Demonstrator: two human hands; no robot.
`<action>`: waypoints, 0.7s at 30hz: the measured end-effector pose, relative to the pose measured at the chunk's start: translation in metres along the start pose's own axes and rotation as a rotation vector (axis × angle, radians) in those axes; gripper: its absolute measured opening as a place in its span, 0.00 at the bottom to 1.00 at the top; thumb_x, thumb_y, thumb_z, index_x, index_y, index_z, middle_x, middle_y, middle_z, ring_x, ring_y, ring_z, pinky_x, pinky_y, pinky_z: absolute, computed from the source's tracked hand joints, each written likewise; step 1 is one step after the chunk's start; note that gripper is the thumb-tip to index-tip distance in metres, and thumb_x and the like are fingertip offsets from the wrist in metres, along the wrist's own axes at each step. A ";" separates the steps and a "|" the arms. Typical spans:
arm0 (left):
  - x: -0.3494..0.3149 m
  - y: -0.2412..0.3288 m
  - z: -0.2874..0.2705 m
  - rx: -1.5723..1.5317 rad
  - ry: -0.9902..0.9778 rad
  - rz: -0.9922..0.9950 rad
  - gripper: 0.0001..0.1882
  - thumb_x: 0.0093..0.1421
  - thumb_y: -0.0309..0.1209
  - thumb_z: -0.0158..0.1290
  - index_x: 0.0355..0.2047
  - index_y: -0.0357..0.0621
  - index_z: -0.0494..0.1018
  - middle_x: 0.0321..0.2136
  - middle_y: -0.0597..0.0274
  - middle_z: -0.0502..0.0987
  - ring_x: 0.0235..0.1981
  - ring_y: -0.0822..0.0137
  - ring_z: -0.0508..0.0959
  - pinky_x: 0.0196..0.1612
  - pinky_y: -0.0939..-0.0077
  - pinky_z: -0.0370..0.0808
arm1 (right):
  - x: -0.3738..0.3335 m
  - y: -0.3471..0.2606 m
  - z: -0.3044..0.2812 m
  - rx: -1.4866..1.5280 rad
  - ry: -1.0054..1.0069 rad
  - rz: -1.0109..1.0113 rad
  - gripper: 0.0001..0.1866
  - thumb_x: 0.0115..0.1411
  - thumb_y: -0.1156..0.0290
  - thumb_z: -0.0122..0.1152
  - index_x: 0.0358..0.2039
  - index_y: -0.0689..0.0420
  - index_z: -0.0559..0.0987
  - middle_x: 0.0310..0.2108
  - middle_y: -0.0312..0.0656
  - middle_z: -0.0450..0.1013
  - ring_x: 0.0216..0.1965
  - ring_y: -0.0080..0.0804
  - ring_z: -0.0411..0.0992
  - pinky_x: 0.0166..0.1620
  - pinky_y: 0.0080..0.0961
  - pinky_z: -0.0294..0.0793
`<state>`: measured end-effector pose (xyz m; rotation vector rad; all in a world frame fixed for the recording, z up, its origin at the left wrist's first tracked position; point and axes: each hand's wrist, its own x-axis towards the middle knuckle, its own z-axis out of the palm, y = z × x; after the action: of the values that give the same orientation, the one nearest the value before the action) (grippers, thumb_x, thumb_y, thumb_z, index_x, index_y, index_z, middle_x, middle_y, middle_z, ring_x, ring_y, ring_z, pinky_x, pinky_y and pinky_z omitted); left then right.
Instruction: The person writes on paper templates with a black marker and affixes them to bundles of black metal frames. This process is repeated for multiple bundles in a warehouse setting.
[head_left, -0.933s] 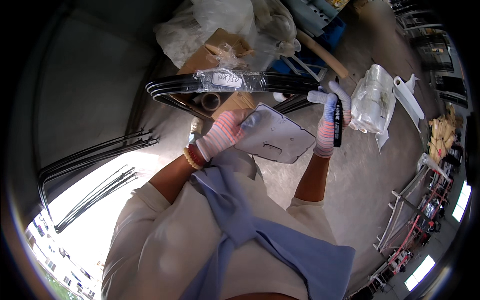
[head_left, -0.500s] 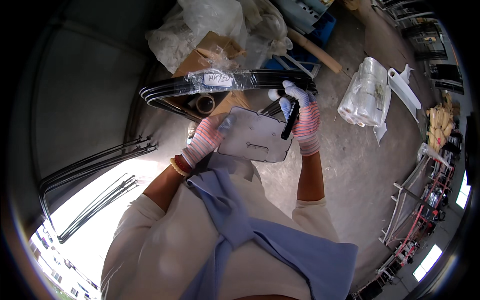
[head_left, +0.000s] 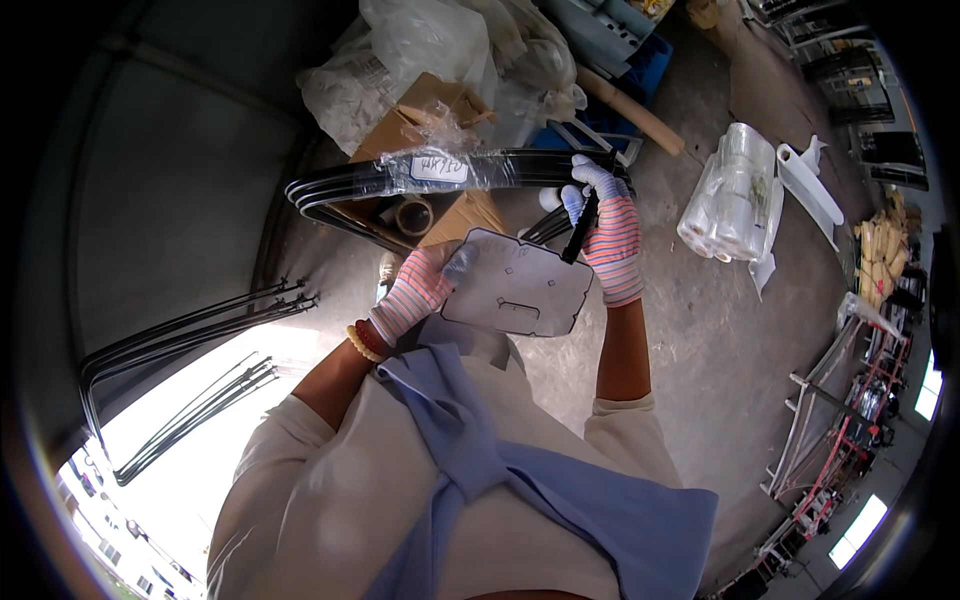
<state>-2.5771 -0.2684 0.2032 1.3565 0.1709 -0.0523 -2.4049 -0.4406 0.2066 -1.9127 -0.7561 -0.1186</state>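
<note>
My left hand (head_left: 416,284), in a striped glove, is closed on the left edge of a pale flat plate (head_left: 510,280) with notched edges, small diamond marks and a slot. My right hand (head_left: 609,225), gloved alike, grips a black marker (head_left: 581,230), its lower end close to the plate's upper right edge. Beyond the plate lies a bundle of bent black tubes (head_left: 520,170), wrapped in clear film with a white handwritten label (head_left: 439,169) on it. The right fingertips overlap the bundle's right end; whether they touch it I cannot tell.
Behind the bundle are an opened cardboard box (head_left: 440,100) and crumpled clear plastic (head_left: 425,45). Rolls of clear film (head_left: 732,195) lie on the floor to the right. More bent black tubes (head_left: 190,335) are at the left. Metal racks (head_left: 815,430) line the far right.
The plate and the tube bundle sit slightly lower in the picture, as does much of the background. Both hands keep their hold on the plate and the marker.
</note>
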 end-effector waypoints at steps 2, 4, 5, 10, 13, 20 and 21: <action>0.002 0.002 0.000 -0.045 -0.004 -0.006 0.12 0.53 0.21 0.42 0.39 0.33 0.65 0.35 0.60 0.68 0.34 0.74 0.66 0.41 0.84 0.63 | 0.003 0.000 -0.002 0.007 0.008 -0.016 0.18 0.40 0.85 0.60 0.34 0.58 0.71 0.32 0.44 0.70 0.31 0.37 0.69 0.34 0.26 0.69; 0.004 0.011 -0.001 0.187 0.001 0.160 0.12 0.54 0.22 0.43 0.39 0.32 0.65 0.34 0.59 0.70 0.33 0.75 0.68 0.37 0.83 0.66 | 0.008 -0.005 -0.007 -0.054 0.018 -0.131 0.18 0.41 0.84 0.60 0.34 0.58 0.71 0.32 0.44 0.70 0.31 0.36 0.69 0.34 0.25 0.69; 0.007 0.010 -0.004 0.235 0.021 0.227 0.12 0.54 0.23 0.43 0.39 0.31 0.65 0.33 0.59 0.71 0.32 0.75 0.68 0.36 0.82 0.66 | 0.007 -0.006 -0.009 0.071 0.030 -0.082 0.16 0.43 0.83 0.60 0.35 0.58 0.70 0.31 0.43 0.70 0.31 0.34 0.69 0.35 0.24 0.69; 0.039 0.010 -0.009 0.122 0.211 0.273 0.11 0.56 0.28 0.43 0.38 0.35 0.65 0.31 0.64 0.71 0.30 0.76 0.68 0.33 0.84 0.66 | 0.024 -0.071 -0.028 0.512 0.156 -0.077 0.17 0.59 0.60 0.44 0.41 0.61 0.68 0.36 0.46 0.71 0.36 0.29 0.69 0.40 0.22 0.67; 0.050 0.023 0.009 -0.105 0.345 0.308 0.15 0.58 0.32 0.44 0.43 0.37 0.62 0.37 0.65 0.68 0.37 0.76 0.67 0.41 0.85 0.64 | 0.027 -0.053 -0.019 0.498 0.038 -0.055 0.17 0.56 0.62 0.48 0.41 0.62 0.69 0.36 0.44 0.71 0.38 0.29 0.68 0.43 0.24 0.66; 0.039 -0.001 -0.002 -0.281 0.304 0.134 0.12 0.60 0.28 0.38 0.43 0.38 0.63 0.35 0.67 0.68 0.32 0.81 0.67 0.37 0.88 0.66 | 0.033 -0.007 0.021 0.367 -0.097 0.069 0.05 0.49 0.72 0.54 0.25 0.59 0.72 0.19 0.34 0.69 0.20 0.17 0.66 0.26 0.14 0.66; 0.038 -0.004 -0.007 -0.390 0.279 0.115 0.12 0.59 0.28 0.40 0.43 0.37 0.63 0.34 0.68 0.69 0.31 0.81 0.67 0.36 0.88 0.66 | 0.027 0.013 0.025 0.318 -0.088 0.044 0.05 0.49 0.72 0.54 0.25 0.59 0.72 0.17 0.34 0.68 0.20 0.16 0.66 0.26 0.14 0.66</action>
<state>-2.5410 -0.2602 0.1917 0.9771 0.3198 0.2562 -2.3819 -0.4105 0.1956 -1.6381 -0.7435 0.1085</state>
